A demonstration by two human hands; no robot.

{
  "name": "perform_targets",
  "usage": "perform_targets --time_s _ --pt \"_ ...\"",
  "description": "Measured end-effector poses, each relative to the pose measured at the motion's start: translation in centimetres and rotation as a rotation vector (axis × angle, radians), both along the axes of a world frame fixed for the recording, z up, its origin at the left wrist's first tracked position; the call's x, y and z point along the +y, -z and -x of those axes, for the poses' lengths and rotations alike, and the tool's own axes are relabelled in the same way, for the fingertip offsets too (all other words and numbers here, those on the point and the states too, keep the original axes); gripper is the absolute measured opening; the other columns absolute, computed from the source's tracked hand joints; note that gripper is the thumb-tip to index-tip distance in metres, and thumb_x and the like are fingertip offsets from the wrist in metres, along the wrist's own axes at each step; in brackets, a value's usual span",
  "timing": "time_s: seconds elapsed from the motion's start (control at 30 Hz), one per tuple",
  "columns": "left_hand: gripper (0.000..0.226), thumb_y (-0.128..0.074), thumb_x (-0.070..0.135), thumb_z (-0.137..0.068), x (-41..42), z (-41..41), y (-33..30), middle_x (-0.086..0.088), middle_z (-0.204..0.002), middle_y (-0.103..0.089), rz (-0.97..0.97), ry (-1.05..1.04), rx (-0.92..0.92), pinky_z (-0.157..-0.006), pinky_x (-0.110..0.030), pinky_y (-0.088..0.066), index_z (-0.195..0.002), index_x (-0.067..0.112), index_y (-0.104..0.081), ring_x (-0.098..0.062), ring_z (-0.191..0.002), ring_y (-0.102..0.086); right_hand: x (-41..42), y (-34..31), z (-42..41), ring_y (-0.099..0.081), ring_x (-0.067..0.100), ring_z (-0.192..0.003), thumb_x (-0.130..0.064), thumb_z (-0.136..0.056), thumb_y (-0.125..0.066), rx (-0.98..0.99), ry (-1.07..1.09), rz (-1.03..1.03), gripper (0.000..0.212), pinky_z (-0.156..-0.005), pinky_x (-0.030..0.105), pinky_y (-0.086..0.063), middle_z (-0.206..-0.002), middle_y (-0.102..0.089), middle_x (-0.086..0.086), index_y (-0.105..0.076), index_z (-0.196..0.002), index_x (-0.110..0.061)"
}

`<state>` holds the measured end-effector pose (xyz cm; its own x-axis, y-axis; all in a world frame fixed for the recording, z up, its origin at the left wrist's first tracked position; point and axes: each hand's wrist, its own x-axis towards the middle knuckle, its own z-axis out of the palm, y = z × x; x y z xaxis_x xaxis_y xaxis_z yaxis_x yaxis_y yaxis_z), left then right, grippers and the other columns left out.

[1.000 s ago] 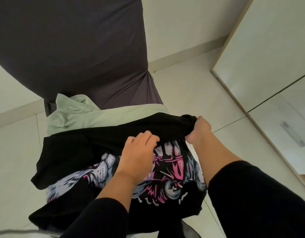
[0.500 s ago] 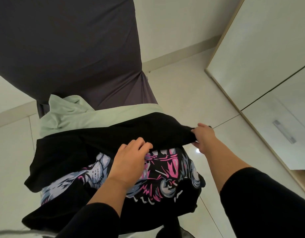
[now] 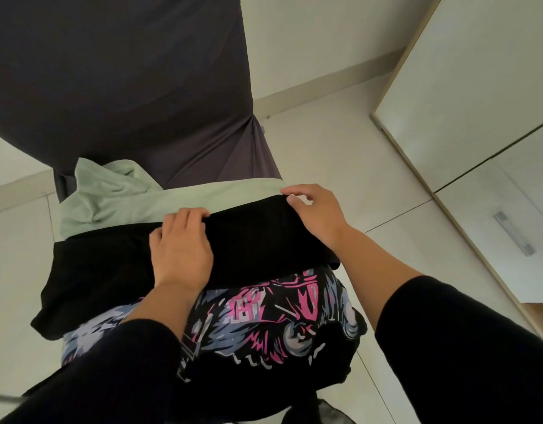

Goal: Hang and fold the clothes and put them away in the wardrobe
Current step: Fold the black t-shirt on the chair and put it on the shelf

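A black T-shirt (image 3: 258, 240) with a pink and grey print (image 3: 282, 310) lies on a chair seat, its upper part folded over into a black band. Under it, toward the chair back, lies a pale green garment (image 3: 117, 203). My left hand (image 3: 181, 249) lies flat on the middle of the folded band, fingertips at its far edge. My right hand (image 3: 316, 215) rests on the band's far right corner with fingers spread, not gripping. Black sleeves cover both forearms.
The chair (image 3: 126, 87) wears a dark grey cover, and its back rises behind the clothes. White wardrobe doors (image 3: 478, 87) with a metal handle (image 3: 513, 234) stand at the right. Pale floor tiles (image 3: 340, 148) surround the chair.
My right hand has carried the shirt's black edge up and away from me, laying it as a fold, then let go. My left hand slid up onto the fold.
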<state>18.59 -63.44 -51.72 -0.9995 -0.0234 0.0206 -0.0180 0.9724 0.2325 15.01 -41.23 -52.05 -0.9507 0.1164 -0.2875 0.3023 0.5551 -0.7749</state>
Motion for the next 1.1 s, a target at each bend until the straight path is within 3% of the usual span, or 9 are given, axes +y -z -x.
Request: perform_targets --time_s 0.1,0.3,0.5,0.63,0.77,0.97,1.1 --pt "0.027 -0.038 0.021 -0.097 -1.6 0.5 0.5 -0.002 -0.117 -0.055 0.029 -0.075 -0.04 -0.099 -0.042 -0.029 -0.119 0.02 -0.054 -0.023 -0.113 -0.047 -0.9 0.2 1.1 -0.044 0.021 -0.121 -0.037 -0.092 -0.054 -0.014 -0.133 -0.139 0.019 -0.103 0.044 -0.038 -0.121 -0.058 -0.002 -0.07 -0.102 -0.037" --pt "0.023 -0.037 0.024 -0.098 -3.4 1.1 0.6 -0.006 -0.104 -0.055 0.171 -0.161 -0.015 -0.099 -0.048 -0.023 -0.106 0.013 -0.056 -0.028 -0.104 -0.047 -1.9 0.1 2.5 -0.049 0.024 -0.111 -0.028 -0.098 -0.044 0.058 -0.062 -0.18 0.023 -0.094 0.039 -0.041 -0.115 -0.059 0.0 -0.066 -0.1 -0.023" --pt "0.021 -0.031 0.022 -0.101 -4.8 5.3 -0.7 -0.006 -0.113 -0.045 0.06 -0.156 0.078 -0.089 -0.042 -0.02 -0.109 0.017 -0.05 -0.025 -0.104 -0.035 -3.2 -0.4 6.3 -0.044 0.028 -0.105 -0.025 -0.101 -0.034 0.167 -0.043 -0.519 0.027 -0.082 0.034 -0.032 -0.114 -0.056 0.003 -0.059 -0.11 -0.025" --pt "0.021 -0.034 0.028 -0.1 -5.4 7.3 -0.6 -0.006 -0.119 -0.042 0.035 -0.155 0.067 -0.092 -0.042 -0.02 -0.114 0.019 -0.047 -0.025 -0.11 -0.034 -4.6 -0.9 9.6 -0.042 0.029 -0.109 -0.026 -0.101 -0.034 0.199 -0.011 -0.607 0.028 -0.088 0.037 -0.032 -0.118 -0.052 0.005 -0.058 -0.114 -0.026" --pt "0.035 -0.039 0.041 -0.093 -6.1 4.7 0.9 -0.01 -0.122 -0.042 0.081 -0.101 0.114 -0.095 -0.045 -0.023 -0.118 0.017 -0.044 -0.027 -0.11 -0.035 -6.2 0.1 9.7 -0.039 0.03 -0.116 -0.025 -0.098 -0.042 0.138 -0.105 -0.679 0.026 -0.1 0.043 -0.031 -0.121 -0.047 0.007 -0.057 -0.118 -0.028" --pt "0.054 -0.044 0.058 -0.082 -8.9 -2.2 2.0 -0.007 -0.12 -0.046 0.056 0.0 0.067 -0.1 -0.047 -0.025 -0.115 0.015 -0.047 -0.024 -0.112 -0.043 -11.4 0.6 4.1 -0.047 0.026 -0.104 -0.035 -0.093 -0.043 0.465 -0.376 -0.615 0.028 -0.094 0.041 -0.035 -0.112 -0.052 0.005 -0.058 -0.114 -0.024" --pt "0.048 -0.05 0.049 -0.074 -11.4 -5.2 1.6 -0.002 -0.118 -0.046 0.04 0.009 0.046 -0.098 -0.043 -0.024 -0.113 0.02 -0.049 -0.023 -0.11 -0.045 -13.7 0.2 0.4 -0.043 0.024 -0.109 -0.038 -0.084 -0.048 0.537 -0.607 -0.574 0.037 -0.104 0.042 -0.03 -0.118 -0.051 0.006 -0.058 -0.116 -0.023"
